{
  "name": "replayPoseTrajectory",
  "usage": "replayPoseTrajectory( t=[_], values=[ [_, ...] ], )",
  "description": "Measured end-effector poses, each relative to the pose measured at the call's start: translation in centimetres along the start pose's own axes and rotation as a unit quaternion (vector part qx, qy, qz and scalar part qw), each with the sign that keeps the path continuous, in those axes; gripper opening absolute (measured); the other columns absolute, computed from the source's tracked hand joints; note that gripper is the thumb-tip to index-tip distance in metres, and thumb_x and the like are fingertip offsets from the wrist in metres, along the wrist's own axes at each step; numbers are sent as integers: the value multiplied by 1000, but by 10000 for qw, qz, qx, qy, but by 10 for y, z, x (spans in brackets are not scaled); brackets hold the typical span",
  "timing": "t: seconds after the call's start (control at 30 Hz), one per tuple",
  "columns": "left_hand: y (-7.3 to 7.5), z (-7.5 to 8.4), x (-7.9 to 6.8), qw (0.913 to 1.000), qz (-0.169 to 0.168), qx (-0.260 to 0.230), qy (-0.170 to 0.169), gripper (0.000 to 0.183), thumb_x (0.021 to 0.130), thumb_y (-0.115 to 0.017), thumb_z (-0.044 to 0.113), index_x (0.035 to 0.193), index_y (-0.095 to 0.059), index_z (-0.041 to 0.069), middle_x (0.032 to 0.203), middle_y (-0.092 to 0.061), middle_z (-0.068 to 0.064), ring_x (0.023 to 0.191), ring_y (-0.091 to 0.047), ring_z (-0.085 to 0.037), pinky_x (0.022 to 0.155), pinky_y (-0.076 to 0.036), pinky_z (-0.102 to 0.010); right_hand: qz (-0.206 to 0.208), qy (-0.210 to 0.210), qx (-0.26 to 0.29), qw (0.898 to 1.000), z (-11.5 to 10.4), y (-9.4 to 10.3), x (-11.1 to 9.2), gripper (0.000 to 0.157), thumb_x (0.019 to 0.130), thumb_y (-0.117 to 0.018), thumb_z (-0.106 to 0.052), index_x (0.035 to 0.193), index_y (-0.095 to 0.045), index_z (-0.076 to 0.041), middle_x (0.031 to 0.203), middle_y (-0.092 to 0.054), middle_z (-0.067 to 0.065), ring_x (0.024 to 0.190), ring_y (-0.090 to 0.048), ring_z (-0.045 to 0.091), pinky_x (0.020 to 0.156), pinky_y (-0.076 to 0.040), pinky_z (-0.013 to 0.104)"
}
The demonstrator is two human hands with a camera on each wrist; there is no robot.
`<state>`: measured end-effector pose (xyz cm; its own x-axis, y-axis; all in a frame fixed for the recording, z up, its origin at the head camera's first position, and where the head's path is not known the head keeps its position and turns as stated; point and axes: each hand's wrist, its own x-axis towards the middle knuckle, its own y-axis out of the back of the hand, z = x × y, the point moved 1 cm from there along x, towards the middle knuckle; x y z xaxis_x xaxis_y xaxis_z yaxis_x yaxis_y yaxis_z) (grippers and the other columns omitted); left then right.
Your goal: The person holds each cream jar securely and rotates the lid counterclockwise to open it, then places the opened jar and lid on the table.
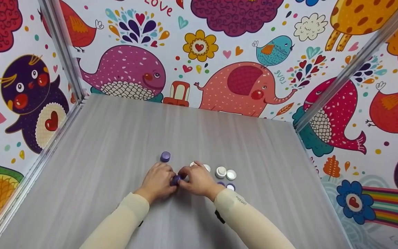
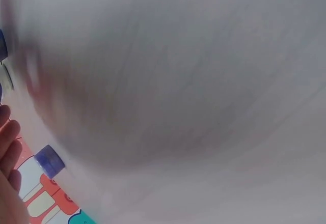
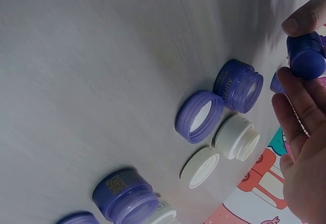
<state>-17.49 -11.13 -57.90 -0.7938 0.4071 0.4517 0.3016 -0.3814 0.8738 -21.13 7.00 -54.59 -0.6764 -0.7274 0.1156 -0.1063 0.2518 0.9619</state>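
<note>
In the head view a small purple jar [image 1: 175, 180] is between my hands, close over the grey table. My left hand [image 1: 159, 180] grips it from the left, and my right hand [image 1: 197, 180] pinches it from the right. Up close in the right wrist view, a thumb and fingers enclose the purple jar [image 3: 307, 61], its round end facing the camera. Only the curled edge of my left hand [image 2: 10, 158] enters the left wrist view. Just beyond that hand stands another small purple jar [image 1: 165, 156].
Beside my right hand, an open purple jar [image 3: 234, 86] lies by its purple lid [image 3: 201, 116], with an open white jar [image 3: 235, 137] and white lid [image 3: 201, 167] alongside. Farther right are another purple jar [image 3: 122, 191] and a white jar [image 1: 221, 172]. Patterned walls border the table [image 1: 116, 128].
</note>
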Motion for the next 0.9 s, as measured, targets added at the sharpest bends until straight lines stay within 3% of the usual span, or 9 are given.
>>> replayPoseTrajectory(
  t=[0.23,0.53,0.9],
  values=[
    [-1,2,0,9998,-169,17,109,31,71,-80,38,83,-75,10,83,-66,0,86,-59,-22,85,-44,-39,133,270,115,9995,0,2,-1,26,80,-72,-28,102,-70,-14,94,-72,-8,91,-65,9,110,-32,52],
    [-1,3,2,9997,-199,5,163,30,70,-80,37,82,-75,10,83,-67,-1,87,-59,-22,85,-45,-40,176,179,34,9997,1,2,-2,27,85,-68,-31,105,-71,-13,95,-72,-6,91,-65,12,109,-33,51],
    [-1,2,1,9997,-210,81,119,32,70,-80,39,83,-75,10,84,-67,-1,87,-59,-22,86,-44,-39,146,248,39,9996,2,1,-1,30,79,-73,-30,105,-70,-14,96,-72,-7,93,-65,11,110,-31,52]
  ],
)
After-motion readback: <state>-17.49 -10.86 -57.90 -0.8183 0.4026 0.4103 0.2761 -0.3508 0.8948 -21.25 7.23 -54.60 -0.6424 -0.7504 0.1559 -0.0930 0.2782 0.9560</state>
